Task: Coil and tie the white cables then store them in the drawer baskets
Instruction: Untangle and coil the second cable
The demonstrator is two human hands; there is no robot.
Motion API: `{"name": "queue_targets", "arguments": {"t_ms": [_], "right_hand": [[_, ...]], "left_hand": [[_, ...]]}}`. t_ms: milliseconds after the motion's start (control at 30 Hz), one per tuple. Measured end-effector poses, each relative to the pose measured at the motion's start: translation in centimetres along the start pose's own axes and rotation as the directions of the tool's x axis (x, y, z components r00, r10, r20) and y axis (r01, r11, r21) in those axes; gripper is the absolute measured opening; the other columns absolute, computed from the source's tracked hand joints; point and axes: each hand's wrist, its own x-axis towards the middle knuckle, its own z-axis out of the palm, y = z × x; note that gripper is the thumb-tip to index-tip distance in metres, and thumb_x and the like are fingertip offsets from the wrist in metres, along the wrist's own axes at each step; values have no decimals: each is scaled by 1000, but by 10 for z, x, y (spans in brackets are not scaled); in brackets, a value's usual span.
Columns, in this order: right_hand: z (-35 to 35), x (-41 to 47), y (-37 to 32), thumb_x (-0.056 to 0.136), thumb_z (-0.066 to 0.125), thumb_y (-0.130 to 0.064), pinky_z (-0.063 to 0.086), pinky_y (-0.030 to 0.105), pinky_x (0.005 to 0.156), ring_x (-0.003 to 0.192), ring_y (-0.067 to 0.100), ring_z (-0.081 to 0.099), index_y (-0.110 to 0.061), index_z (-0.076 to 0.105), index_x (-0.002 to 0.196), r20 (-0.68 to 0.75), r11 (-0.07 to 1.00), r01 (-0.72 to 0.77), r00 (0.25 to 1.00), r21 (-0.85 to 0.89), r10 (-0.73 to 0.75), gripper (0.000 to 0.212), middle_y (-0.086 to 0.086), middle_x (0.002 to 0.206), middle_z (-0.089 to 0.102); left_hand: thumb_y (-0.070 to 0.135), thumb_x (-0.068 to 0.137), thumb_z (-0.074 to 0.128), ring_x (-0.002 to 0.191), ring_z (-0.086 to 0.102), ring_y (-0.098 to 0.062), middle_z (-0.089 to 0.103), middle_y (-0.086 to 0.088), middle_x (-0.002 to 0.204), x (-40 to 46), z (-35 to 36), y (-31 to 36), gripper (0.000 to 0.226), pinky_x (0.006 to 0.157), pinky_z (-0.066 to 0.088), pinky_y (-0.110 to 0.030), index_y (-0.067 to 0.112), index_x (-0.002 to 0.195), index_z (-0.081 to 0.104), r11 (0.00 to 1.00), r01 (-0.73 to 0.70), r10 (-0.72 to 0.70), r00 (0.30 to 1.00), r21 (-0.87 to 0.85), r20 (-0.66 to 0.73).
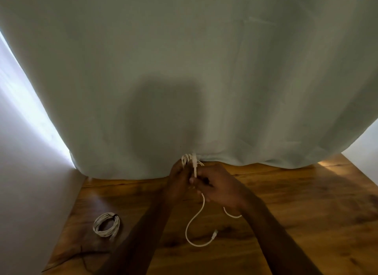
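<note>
Above the wooden table [296, 203], both my hands hold one white cable [193, 223]. My left hand [178, 180] grips a small bundle of its loops, which stick up above my fingers. My right hand [216, 186] pinches the cable right beside the bundle. A loose tail hangs from my hands, curves down over the table and ends in a plug [214, 233]. A second white cable [106, 225] lies coiled on the table at the left, bound with a dark tie.
A pale green curtain [184, 70] hangs right behind the table and fills most of the view. A white wall [24, 172] borders the table's left side. A thin dark line, a crack or a wire, shows on the table's near left corner [81, 258].
</note>
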Motion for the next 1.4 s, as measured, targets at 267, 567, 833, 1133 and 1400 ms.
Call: {"name": "queue_targets", "arguments": {"t_ms": [267, 567, 833, 1133, 1400], "right_hand": [[5, 3, 16, 75, 88, -30, 61, 35, 59, 63, 14, 71, -23, 67, 98, -355, 958, -135, 909, 251, 221, 31, -5, 80, 71], [44, -1, 32, 103, 46, -43, 56, 38, 72, 79, 3, 67, -28, 68, 94, -289, 991, -99, 950, 86, 120, 29, -12, 82, 69], [77, 4, 18, 105, 42, -41, 46, 21, 54, 58, 4, 60, -37, 57, 71, -488, 973, -189, 842, 131, 229, 37, -10, 62, 62], [96, 16, 18, 103, 51, -22, 32, 20, 48, 47, 7, 46, -25, 47, 54, -517, 937, -209, 789, 282, 331, 49, -4, 49, 47], [76, 31, 13, 102, 48, -31, 45, 26, 64, 76, 10, 63, -14, 75, 91, -60, 972, -229, 973, -61, 225, 34, 3, 90, 69]], "left_hand": [[17, 103, 39, 38, 41, -9, 47, 3, 46, -17, -1, -20, 32, 42, 33, -22, 11, 78, 57, 938, 346, -345, 937, 27, -56], [62, 93, 40, 35, 18, -10, 25, 2, 43, -29, -17, -17, 58, 46, 20, -28, 12, 70, 56, 860, 464, -408, 875, -214, 259], [39, 81, 73, 39, 40, -11, 44, 1, 51, -45, -38, -33, 35, 55, 44, -29, 8, 80, 56, 660, 565, -272, 795, -496, 543], [33, 96, 47, 42, 37, -9, 42, 3, 52, -55, -52, -40, 34, 57, 38, -31, 7, 80, 59, 718, 460, -305, 882, -522, 358], [34, 90, 56, 37, 25, -7, 31, 6, 50, -62, -80, -41, 28, 45, 26, -24, 14, 71, 51, 795, 509, -403, 849, -329, 341]]}}
